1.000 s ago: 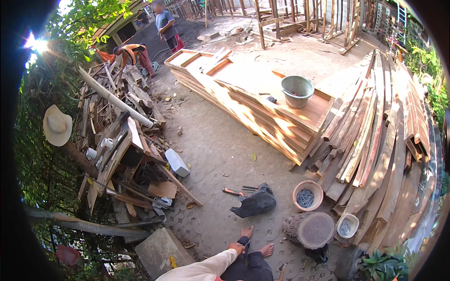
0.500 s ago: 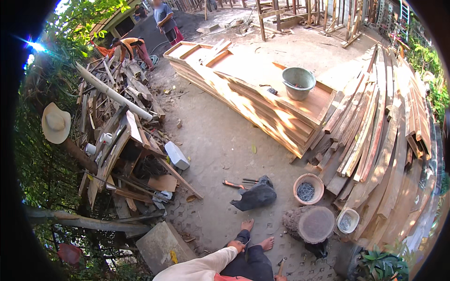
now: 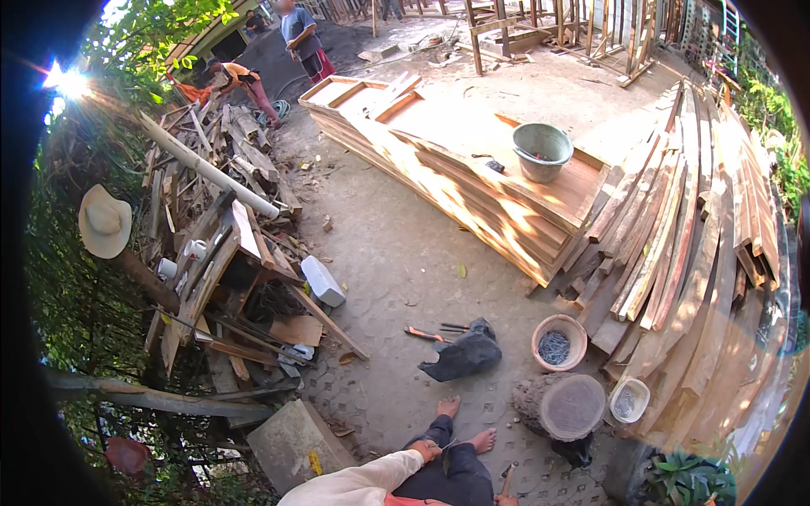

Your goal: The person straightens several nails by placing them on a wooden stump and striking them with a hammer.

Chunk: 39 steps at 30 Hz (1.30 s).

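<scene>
lying in the round tub (image 3: 576, 340) are nails (image 3: 553, 347).

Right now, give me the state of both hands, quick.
Left hand: at the dark trousers; open or closed cannot be told.
Right hand: closed on the wooden-handled hammer.

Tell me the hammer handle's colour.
Light brown; the hammer handle shows best in the head view.

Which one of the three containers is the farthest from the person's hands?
The grey-green bucket: it alone stands on the stacked wooden panels. The round pinkish tub and the smaller whitish tub are beside the log stump, nearer the right hand.
</scene>
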Motion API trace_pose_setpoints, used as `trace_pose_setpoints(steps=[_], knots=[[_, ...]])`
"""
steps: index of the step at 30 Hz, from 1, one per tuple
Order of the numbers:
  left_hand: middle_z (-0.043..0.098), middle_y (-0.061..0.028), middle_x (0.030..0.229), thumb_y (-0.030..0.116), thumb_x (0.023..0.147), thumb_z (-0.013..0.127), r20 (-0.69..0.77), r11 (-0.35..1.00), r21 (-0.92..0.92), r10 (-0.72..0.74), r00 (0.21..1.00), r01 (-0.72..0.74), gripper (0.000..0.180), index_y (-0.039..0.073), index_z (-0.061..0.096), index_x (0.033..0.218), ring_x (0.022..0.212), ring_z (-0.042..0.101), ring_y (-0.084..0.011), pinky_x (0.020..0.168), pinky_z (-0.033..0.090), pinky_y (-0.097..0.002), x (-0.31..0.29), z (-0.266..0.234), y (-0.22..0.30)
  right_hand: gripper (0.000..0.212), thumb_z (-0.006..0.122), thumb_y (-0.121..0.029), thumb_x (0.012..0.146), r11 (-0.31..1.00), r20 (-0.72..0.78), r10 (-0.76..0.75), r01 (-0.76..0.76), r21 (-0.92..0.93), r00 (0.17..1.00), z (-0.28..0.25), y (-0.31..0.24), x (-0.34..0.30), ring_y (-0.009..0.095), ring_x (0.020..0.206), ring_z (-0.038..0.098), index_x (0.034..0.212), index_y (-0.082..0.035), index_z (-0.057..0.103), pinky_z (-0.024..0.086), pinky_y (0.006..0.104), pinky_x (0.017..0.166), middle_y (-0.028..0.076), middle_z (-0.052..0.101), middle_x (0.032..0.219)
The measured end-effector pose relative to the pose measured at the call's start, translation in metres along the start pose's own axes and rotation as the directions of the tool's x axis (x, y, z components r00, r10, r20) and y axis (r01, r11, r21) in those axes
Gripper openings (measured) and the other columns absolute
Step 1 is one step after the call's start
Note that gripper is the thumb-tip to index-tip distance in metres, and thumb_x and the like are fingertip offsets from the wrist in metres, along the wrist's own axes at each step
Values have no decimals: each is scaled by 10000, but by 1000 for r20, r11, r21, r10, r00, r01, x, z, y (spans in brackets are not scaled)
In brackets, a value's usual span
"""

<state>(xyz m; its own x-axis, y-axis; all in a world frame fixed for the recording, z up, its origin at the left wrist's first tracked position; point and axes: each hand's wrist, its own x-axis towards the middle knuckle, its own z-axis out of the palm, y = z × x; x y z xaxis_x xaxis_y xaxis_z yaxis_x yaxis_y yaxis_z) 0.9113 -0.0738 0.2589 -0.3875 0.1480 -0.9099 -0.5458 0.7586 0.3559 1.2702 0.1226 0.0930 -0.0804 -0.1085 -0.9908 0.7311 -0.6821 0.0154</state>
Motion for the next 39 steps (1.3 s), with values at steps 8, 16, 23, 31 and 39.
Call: trace_pose_setpoints(steps=[8, 16, 23, 31, 39], knots=[[589, -19, 655, 348, 874, 697, 54, 988, -155, -3, 999, 12, 260, 101, 687, 953, 440, 498, -138, 405, 403, -312, -4, -7, -5, 494, 639, -327, 919, 992, -96, -123, 119, -44, 988, 15, -9, -32, 289, 1021, 597, 1321, -53, 559, 497, 453, 871, 163, 655, 1145], [567, -20, 644, 271, 862, 707, -3, 930, -357, -96, 995, 89, 214, 87, 655, 957, 421, 471, -129, 390, 379, -312, -13, -14, -13, 438, 646, -309, 913, 992, -40, -100, 97, -83, 994, -4, 7, -1, 262, 846, 633, 1262, -48, 600, 517, 423, 733, 143, 691, 985], [564, -12, 620, 232, 858, 715, -32, 882, -455, -149, 988, 118, 171, 91, 620, 870, 384, 458, -138, 385, 370, -320, -16, -26, -16, 389, 599, -310, 936, 984, -28, -134, 130, -121, 991, -10, 16, 13, 246, 812, 630, 1208, -36, 645, 512, 414, 698, 124, 696, 958], [579, -18, 617, 223, 856, 709, -25, 888, -454, -103, 994, 80, 173, 77, 617, 867, 401, 476, -133, 397, 417, -320, -13, -20, -8, 395, 528, -303, 970, 990, -68, -136, 134, -38, 988, -16, 24, 10, 251, 867, 626, 1206, -18, 665, 513, 415, 737, 109, 695, 997], [575, -8, 625, 260, 845, 736, -12, 910, -397, -141, 990, 125, 213, 87, 636, 920, 415, 478, -125, 405, 413, -304, -23, -34, -32, 331, 548, -244, 931, 990, -179, -126, 111, -92, 976, 25, 11, -26, 217, 811, 586, 1134, -16, 678, 476, 414, 673, 84, 669, 930]])
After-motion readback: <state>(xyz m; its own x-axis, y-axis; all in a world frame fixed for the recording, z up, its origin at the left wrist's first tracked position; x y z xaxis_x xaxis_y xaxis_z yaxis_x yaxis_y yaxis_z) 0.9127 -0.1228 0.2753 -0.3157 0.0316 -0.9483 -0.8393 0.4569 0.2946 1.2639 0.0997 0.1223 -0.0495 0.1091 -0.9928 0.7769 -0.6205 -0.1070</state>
